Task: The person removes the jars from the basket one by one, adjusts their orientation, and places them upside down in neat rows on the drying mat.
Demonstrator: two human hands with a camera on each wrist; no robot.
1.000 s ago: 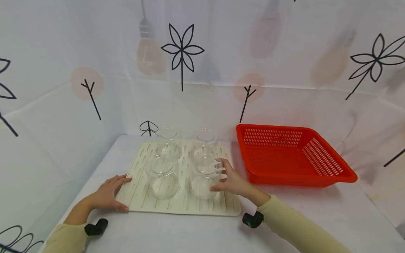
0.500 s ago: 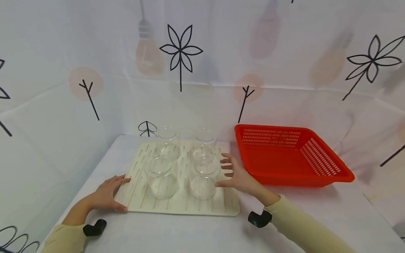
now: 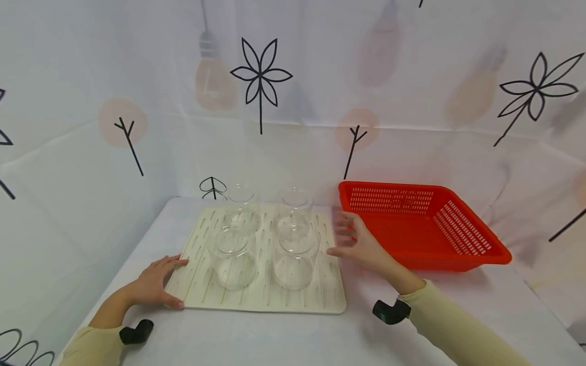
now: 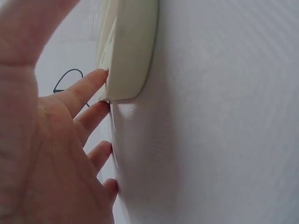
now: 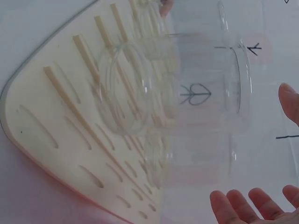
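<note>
A cream ridged draining mat [image 3: 330, 297] lies on the white table. Several clear glass cups [image 3: 294, 269] stand on it in two rows. My left hand [image 3: 154, 284] rests at the mat's left edge, fingers spread; in the left wrist view its fingertips [image 4: 100, 74] touch the mat's end [image 4: 135, 51]. My right hand [image 3: 361, 246] hovers over the mat's right edge, beside the basket, with fingers apart and nothing held. In the right wrist view its fingers [image 5: 238, 207] are clear of the nearest glass cup [image 5: 243, 79].
A red plastic basket [image 3: 426, 259] with slotted walls stands to the right of the mat, nothing visible inside. A white patterned cloth [image 3: 297, 152] hangs behind and beside the table. Both wrists carry a black camera [image 3: 391, 311].
My right hand has let go of the front right glass cup and drawn back to the right, towards the basket. My left hand stays at the mat's edge. The cups have not moved.
</note>
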